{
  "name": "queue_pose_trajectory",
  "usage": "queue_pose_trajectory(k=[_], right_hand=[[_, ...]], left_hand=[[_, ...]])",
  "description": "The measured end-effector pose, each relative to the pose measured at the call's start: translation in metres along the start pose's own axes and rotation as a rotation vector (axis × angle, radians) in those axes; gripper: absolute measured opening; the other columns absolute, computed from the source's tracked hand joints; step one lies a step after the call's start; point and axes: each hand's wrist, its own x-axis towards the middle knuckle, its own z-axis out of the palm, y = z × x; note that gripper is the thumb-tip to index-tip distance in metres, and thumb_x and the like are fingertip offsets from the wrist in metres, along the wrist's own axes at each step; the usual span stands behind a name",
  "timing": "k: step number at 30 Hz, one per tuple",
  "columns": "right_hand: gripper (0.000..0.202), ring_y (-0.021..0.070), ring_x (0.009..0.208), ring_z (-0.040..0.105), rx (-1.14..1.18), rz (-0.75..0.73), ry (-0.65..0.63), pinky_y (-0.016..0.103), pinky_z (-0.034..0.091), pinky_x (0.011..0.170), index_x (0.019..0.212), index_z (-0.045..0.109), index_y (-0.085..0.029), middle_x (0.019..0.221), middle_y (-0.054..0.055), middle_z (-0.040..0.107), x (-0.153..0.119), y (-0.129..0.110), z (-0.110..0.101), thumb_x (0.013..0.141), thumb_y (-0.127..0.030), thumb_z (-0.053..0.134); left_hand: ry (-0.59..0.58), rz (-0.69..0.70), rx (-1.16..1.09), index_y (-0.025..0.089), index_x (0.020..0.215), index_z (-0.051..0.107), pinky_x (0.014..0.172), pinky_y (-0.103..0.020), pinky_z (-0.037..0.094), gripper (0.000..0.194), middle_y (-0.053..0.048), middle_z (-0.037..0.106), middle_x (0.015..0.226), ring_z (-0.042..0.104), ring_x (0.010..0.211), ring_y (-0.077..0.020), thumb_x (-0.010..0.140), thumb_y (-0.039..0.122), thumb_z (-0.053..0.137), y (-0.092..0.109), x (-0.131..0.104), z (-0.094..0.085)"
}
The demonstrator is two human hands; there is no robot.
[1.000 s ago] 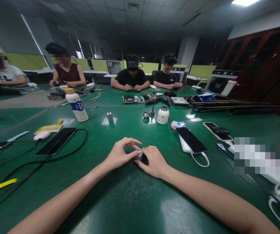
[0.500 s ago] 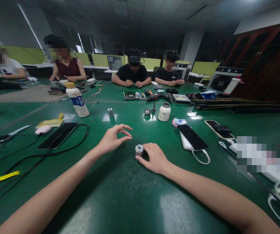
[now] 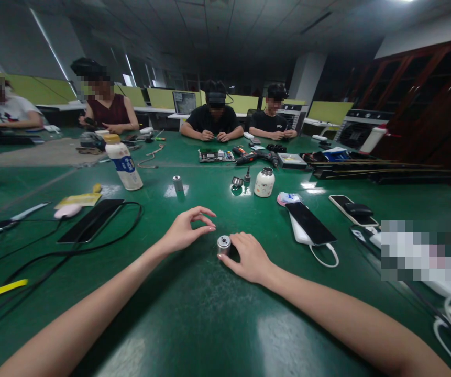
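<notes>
"Quick, what changed?"
"My left grip (image 3: 188, 228). A second ago its fingers were at the top of the metal cylinder (image 3: 223, 245); now they're off, just left of it. The cylinder's top face, dark holes and all, is uncovered."

"Meaning?"
"My read: the left-hand contact is over for the moment, and steadying is down to my right grip (image 3: 252, 256)."

"Cylinder location?"
"Center of frame, a bit below the middle, upright on the green desk (image 3: 209, 324). A smaller gray cylinder (image 3: 177, 183) stands well apart, farther up and left."

"Grip states, go."
"Left: released, thumb and fingers curved with a clear gap between them, nothing in it. Right: grasping the metal cylinder, thumb at the near side, fingers around the right and far side, spread only about as wide as the thing itself."

"How hard a squeeze?"
"Can't tell. Far fingertips are hidden."
</notes>
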Motion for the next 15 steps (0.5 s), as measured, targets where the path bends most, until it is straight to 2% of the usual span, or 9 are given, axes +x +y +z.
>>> queue_pose_trajectory(k=[3, 5, 10, 15], right_hand=[[0.030, 0.0231, 0.086, 0.057, -0.004, -0.003, 0.003, 0.035, 0.041, 0.077, 0.099, 0.059, -0.015, 0.091, 0.009, 0.065, 0.000, 0.001, 0.001, 0.091, -0.044, 0.054], [0.031, 0.0233, 0.086, 0.058, -0.007, 0.000, 0.005, 0.035, 0.042, 0.077, 0.099, 0.059, -0.015, 0.091, 0.009, 0.065, 0.000, 0.001, 0.001, 0.090, -0.044, 0.054], [0.029, 0.0236, 0.087, 0.058, -0.007, -0.003, -0.002, 0.035, 0.042, 0.077, 0.098, 0.058, -0.015, 0.092, 0.009, 0.065, 0.000, 0.001, 0.001, 0.090, -0.043, 0.055], [0.028, 0.0238, 0.087, 0.057, -0.016, -0.007, 0.000, 0.035, 0.042, 0.078, 0.097, 0.058, -0.016, 0.092, 0.009, 0.065, 0.000, 0.001, 0.002, 0.090, -0.043, 0.055]], left_hand=[[-0.065, 0.058, -0.025, 0.018, 0.103, 0.061, 0.087, -0.037, 0.048, 0.027, -0.004, 0.074, 0.085, 0.070, 0.085, -0.0209, 0.079, 0.029, 0.070, 0.024, -0.004, 0.010], [-0.084, 0.083, -0.021, 0.019, 0.102, 0.062, 0.086, -0.036, 0.048, 0.024, -0.003, 0.074, 0.085, 0.069, 0.085, -0.0204, 0.080, 0.026, 0.069, 0.031, -0.007, 0.014], [-0.054, 0.122, 0.065, 0.020, 0.102, 0.063, 0.087, -0.037, 0.045, 0.019, -0.002, 0.073, 0.087, 0.067, 0.089, -0.0209, 0.083, 0.022, 0.064, 0.032, -0.010, 0.020], [-0.065, 0.123, 0.130, 0.022, 0.104, 0.062, 0.088, -0.039, 0.044, 0.021, -0.001, 0.074, 0.087, 0.066, 0.091, -0.0219, 0.083, 0.026, 0.065, 0.032, -0.011, 0.021]])
